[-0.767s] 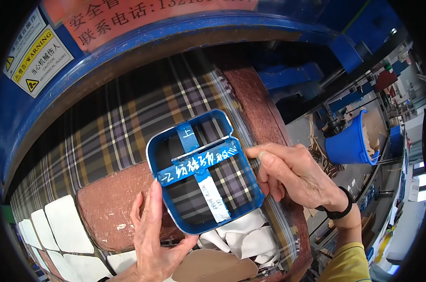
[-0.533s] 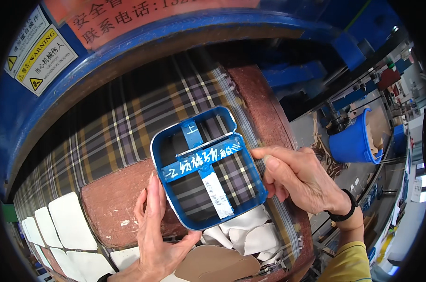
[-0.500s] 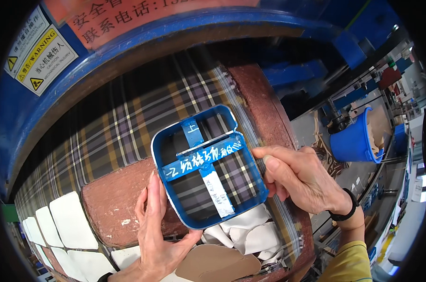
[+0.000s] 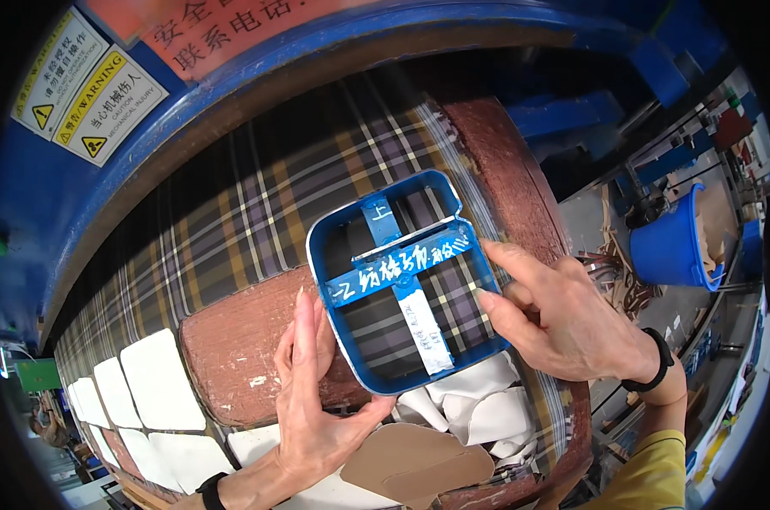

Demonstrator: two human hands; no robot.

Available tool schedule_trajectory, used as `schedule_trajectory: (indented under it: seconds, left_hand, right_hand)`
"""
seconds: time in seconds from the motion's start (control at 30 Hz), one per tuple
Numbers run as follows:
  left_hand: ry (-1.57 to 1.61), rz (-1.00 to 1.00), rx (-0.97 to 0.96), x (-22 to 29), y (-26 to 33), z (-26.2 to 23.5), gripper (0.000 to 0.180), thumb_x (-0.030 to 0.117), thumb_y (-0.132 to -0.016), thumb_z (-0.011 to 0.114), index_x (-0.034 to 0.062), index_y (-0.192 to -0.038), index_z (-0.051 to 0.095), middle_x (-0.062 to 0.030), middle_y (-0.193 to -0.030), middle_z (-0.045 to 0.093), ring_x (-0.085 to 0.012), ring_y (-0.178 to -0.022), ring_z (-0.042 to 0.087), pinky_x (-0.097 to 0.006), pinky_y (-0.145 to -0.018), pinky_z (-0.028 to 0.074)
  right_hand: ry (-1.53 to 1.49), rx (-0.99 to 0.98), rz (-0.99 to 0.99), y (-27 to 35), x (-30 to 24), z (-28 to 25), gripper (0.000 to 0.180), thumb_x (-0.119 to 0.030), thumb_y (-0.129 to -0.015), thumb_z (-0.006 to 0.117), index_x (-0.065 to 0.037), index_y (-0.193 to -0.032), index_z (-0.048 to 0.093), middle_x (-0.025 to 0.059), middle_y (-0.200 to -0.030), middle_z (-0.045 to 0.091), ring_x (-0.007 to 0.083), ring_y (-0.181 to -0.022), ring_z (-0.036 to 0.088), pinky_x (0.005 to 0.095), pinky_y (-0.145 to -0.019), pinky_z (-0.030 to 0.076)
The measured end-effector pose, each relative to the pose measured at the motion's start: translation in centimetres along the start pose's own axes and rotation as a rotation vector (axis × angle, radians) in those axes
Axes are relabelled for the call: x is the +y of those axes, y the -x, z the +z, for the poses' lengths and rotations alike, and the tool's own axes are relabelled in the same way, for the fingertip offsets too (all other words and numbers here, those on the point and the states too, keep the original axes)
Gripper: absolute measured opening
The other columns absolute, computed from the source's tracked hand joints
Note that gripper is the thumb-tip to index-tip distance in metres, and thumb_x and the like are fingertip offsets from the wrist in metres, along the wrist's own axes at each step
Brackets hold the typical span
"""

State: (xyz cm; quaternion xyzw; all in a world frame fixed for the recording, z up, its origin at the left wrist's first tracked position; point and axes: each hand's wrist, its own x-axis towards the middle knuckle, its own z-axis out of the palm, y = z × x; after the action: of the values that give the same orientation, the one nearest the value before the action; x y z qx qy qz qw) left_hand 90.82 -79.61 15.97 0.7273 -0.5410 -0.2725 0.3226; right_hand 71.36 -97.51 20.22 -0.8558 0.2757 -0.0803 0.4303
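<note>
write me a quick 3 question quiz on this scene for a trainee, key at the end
1. True or false: the left hand is at the left side of the blue frame.
2. Multiple choice: what colour is the bucket? A) red B) blue C) green
3. Fill in: the cloth seen through the blue frame has a ___ pattern.

Key: 1. True. 2. B. 3. Plaid.

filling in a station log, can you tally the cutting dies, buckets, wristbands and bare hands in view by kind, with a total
Blue cutting die: 1
Blue bucket: 1
Black wristbands: 2, one on each wrist
Bare hands: 2, left hand and right hand
Total: 6
</note>
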Motion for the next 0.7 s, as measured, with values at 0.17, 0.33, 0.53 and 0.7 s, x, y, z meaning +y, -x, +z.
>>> schedule_trajectory:
  seconds: [0.17,0.33,0.53,0.7]
  left_hand:
    - [0.013,0.010,0.016,-0.3,0.0,0.2,0.117,0.019,-0.071,0.085,-0.0025,-0.152,0.003,-0.0237,-0.143,0.047,-0.0370,-0.142,0.028,-0.047,-0.114,0.020]
    - [0.002,0.064,0.037,-0.6,-0.1,0.5,0.117,0.019,-0.071,0.086,-0.0025,-0.152,0.004,-0.0250,-0.142,0.047,-0.0362,-0.142,0.030,-0.046,-0.115,0.018]
    - [-0.008,0.078,0.082,-0.5,-0.1,0.7,0.116,0.019,-0.071,0.084,-0.0025,-0.152,0.004,-0.0246,-0.142,0.048,-0.0345,-0.141,0.034,-0.045,-0.114,0.017]
    - [-0.036,0.107,0.106,0.1,0.0,0.4,0.116,0.021,-0.073,0.082,-0.0031,-0.152,0.001,-0.0240,-0.142,0.048,-0.0334,-0.140,0.035,-0.045,-0.114,0.018]
  right_hand:
    - [0.030,0.000,-0.032,0.1,0.2,-0.1,0.041,-0.012,-0.093,0.057,0.017,-0.121,0.046,0.0155,-0.050,0.054,0.0290,-0.041,0.057,0.0385,-0.044,0.043]
    - [0.008,0.002,-0.059,0.3,0.1,-0.3,0.042,-0.017,-0.096,0.056,0.016,-0.119,0.046,0.0151,-0.049,0.053,0.0309,-0.041,0.056,0.0385,-0.046,0.044]
    - [0.306,0.286,-0.311,-0.2,0.9,-0.5,0.024,-0.013,-0.094,0.060,0.006,-0.108,0.057,0.0174,-0.067,0.062,0.0321,-0.055,0.062,0.0398,-0.053,0.048]
    - [0.678,0.219,-0.560,-1.5,-0.8,-1.6,0.028,-0.006,-0.069,0.069,-0.001,-0.096,0.063,0.0091,-0.100,0.062,0.0237,-0.088,0.061,0.0331,-0.060,0.053]
